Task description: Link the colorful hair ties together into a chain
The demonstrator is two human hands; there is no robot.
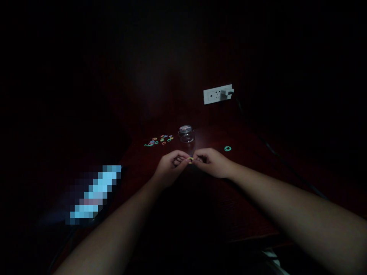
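The single head view looks from the person's own eye level, on the near side of the clear jar (186, 135), facing forward and down over the dark tabletop (212, 194). It sits far enough back to take in both forearms reaching toward the jar, with the left hand (172, 167) and right hand (214, 164) nearer than it, and the wall socket (213, 95) beyond it to the right.

Legible wording, brands, numbers or signs: none showing. Jar lid (185, 128): carrying a multicoloured pattern, appearing too small and dim for reading. Glowing screen (99, 193), left side: showing coarse blue blocks, unreadable; wall socket plate (213, 96), white: presenting no readable marking.
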